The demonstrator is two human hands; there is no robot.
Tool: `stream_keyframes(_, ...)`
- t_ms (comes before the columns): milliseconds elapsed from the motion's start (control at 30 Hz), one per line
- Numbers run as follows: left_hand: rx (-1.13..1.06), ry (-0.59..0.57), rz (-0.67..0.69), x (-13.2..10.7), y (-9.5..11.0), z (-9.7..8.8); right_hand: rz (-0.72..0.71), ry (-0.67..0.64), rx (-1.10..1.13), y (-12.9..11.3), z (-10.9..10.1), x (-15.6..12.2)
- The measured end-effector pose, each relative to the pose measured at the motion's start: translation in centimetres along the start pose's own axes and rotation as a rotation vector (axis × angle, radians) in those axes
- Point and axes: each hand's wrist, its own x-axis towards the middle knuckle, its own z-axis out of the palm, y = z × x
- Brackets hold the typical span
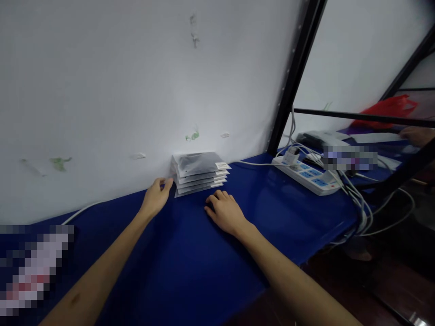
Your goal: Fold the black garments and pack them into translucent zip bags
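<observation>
A neat stack of several flat, translucent plastic packets [199, 170] lies on the blue tabletop [190, 253] against the wall. Dark contents show through the top packet, and white labels stick out at the right-hand corners. At the stack's left side is my left hand [157, 195], its fingers slightly bent and the thumb by the packets' edge; whether it touches them I cannot tell. In front of the stack's right part, my right hand [226, 212] rests palm down on the table, fingers a little apart and loosely bent. Neither hand visibly holds anything.
A white power strip [307, 174] with plugs and bundled cables [360, 208] lies to the right. Beside it rises a black metal post [295, 77]. Beyond are a red plastic bag [387, 111] and another person's hand [416, 134]. A blurred-out item [41, 267] lies at left.
</observation>
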Motion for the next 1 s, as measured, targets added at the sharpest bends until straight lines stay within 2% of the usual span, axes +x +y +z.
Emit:
stream_keyframes(100, 0.080, -0.081, 0.126, -4.9, -3.8, -3.0, -0.001, -0.002, -0.007, -0.1, 0.0, -0.1)
stream_keyframes(167, 0.301, -0.187, 0.294, -8.2, -6.5, -4.7, 0.000, -0.009, -0.015, -0.1, 0.0, -0.2)
stream_keyframes(267, 0.438, -0.274, 0.375, -11.9, -9.9, -6.7, 0.005, -0.017, -0.022, -0.1, 0.0, -0.2)
stream_keyframes(333, 0.460, -0.264, 0.377, -13.4, -11.0, -7.4, 0.003, -0.024, -0.020, -0.1, 0.1, -0.3)
stream_keyframes(433, 0.464, -0.254, 0.359, -14.3, -11.1, -7.7, -0.003, -0.032, -0.017, 0.0, 0.3, -0.3)
stream_keyframes(600, 0.438, -0.257, 0.343, -14.2, -10.3, -7.4, -0.010, -0.028, -0.016, 0.5, 0.8, -0.3)
stream_keyframes(1000, 0.411, -0.273, 0.330, -14.7, -10.0, -7.4, -0.039, 0.007, 0.031, 1.0, 1.9, -0.6)
